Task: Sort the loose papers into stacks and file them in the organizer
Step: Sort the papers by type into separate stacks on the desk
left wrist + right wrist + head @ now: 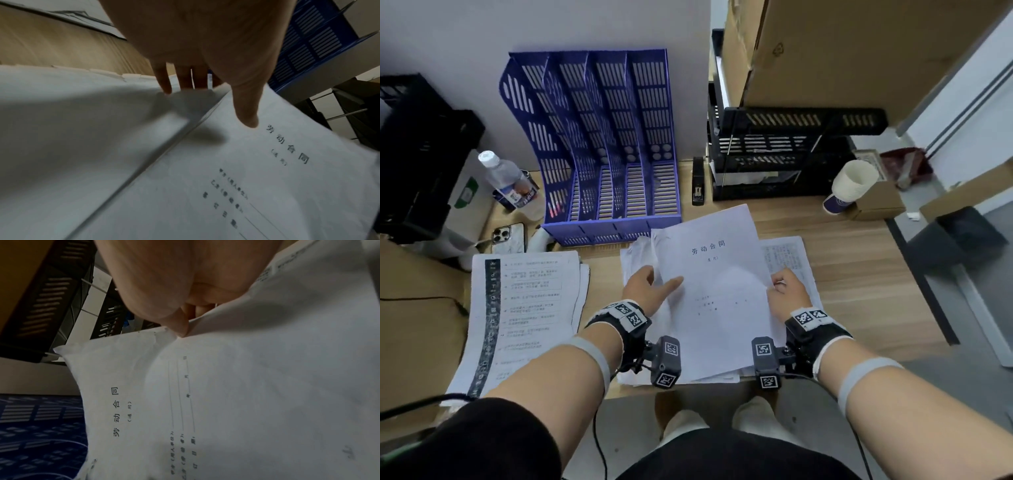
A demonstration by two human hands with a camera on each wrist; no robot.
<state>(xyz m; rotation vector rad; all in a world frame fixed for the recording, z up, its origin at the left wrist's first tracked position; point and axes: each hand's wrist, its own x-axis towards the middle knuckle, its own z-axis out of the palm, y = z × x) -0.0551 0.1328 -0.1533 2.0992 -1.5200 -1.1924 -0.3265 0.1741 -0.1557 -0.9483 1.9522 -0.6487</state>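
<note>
While the wooden tabletop (859, 260) carries everything shown, we read its contents from largest to smallest. At the far side, against the wall, stands the blue organizer (599, 144), upright, with four slotted compartments that hold no papers. To its right we see stacked black letter trays (784, 154), with cardboard boxes (842, 51) behind and above them. At near left lies a stack of printed pages (524, 315) with a dark band down its left margin. At near centre lies the loose pile of papers (791, 260), and raised over it is the contract sheet (715, 291), titled in large characters. Our left hand (645, 289) holds the sheet's left edge, thumb stretched on top and fingers (164, 84) beneath. Our right hand (787, 296) pinches the right edge, thumb pressed on top against curled fingers (191, 309) underneath. Smaller items follow: a water bottle (508, 181) left of the organizer, paper cups (849, 186) at far right, a phone (509, 237) face down, and a black stapler (698, 181) between organizer and trays.
</note>
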